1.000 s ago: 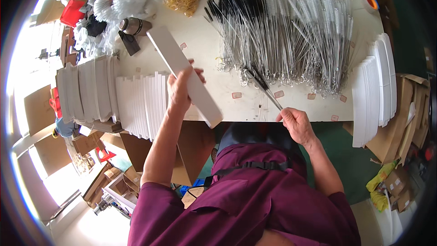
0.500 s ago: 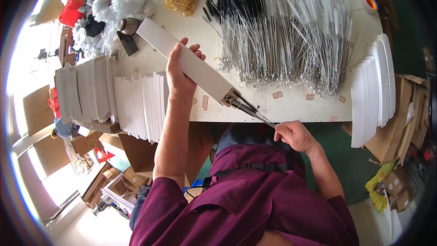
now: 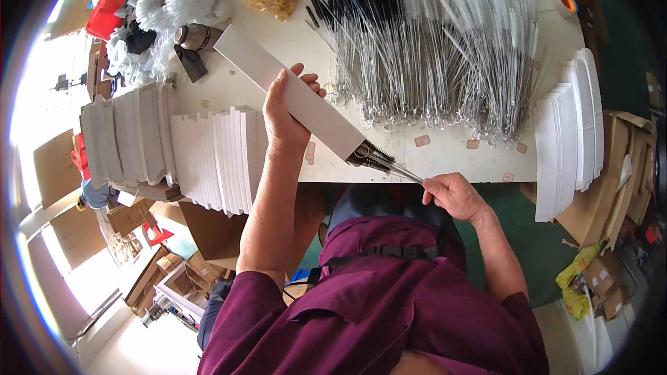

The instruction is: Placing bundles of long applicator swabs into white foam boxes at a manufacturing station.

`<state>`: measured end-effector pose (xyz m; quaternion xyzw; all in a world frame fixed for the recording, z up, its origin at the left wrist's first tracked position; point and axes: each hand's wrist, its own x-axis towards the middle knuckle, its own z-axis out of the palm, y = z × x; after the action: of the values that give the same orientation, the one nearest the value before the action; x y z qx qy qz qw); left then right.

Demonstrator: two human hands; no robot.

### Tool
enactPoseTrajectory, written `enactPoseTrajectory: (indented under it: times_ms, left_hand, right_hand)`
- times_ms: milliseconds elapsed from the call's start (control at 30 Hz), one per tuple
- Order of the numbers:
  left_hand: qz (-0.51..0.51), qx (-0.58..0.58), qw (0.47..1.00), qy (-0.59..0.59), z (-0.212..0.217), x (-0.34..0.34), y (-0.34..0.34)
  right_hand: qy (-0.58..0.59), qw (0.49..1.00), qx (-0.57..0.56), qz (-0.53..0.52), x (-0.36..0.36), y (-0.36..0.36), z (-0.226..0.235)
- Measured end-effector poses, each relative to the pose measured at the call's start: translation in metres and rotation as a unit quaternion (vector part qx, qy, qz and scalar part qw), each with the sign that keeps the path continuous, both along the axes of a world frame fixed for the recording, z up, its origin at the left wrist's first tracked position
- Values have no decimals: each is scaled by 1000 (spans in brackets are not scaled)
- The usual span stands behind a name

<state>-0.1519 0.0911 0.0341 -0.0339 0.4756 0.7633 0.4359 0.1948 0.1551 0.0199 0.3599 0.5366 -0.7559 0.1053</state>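
Left hand (image 3: 283, 114), forearm extended over the desk (image 3: 445, 160), fingers wrapped around one long white sleeve box (image 3: 292, 94) held diagonally. Right hand (image 3: 451, 196), near the desk edge, fingers pinched on the wire ends of a small bundle of brushes (image 3: 379, 157); its bristle tips sit in the box's open lower end. Exact brush count cannot be told.

Long white box (image 3: 299, 97) held slantwise over the surface, flat white boxes (image 3: 208, 156) stacked left, more (image 3: 570, 132) right, brown cardboard cartons (image 3: 618, 187) far right, small stickers (image 3: 422, 140) scattered.
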Motion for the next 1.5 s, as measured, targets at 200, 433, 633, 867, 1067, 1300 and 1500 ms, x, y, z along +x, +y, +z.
enactPoseTrajectory:
  times_ms: [200, 433, 633, 867, 1067, 1300, 1500]
  left_hand:
    - [-11, -28, 1000, -8, -3, 4, -3]
    - [-32, -50, 998, -15, -8, -3, -12]
    - [-76, -47, 995, -42, -12, -7, -8]
    - [-38, -38, 998, -36, -27, 0, -16]
    - [-14, -24, 998, -63, -29, 51, -14]
    - [-35, -12, 995, -92, -38, 83, -22]
    - [-346, -189, 916, -65, -19, 86, -69]
  right_hand:
    - [-22, 998, 58, 11, -3, 9, 6]
    - [-18, 998, 46, 39, 4, 19, 3]
    - [-9, 998, -3, 63, -1, 25, 3]
    - [-34, 998, 27, 41, -8, 10, -2]
    - [5, 995, 89, -55, -44, -11, 1]
    - [13, 971, 223, -89, -67, -7, -21]
    - [-13, 942, 336, -15, -57, 11, -9]
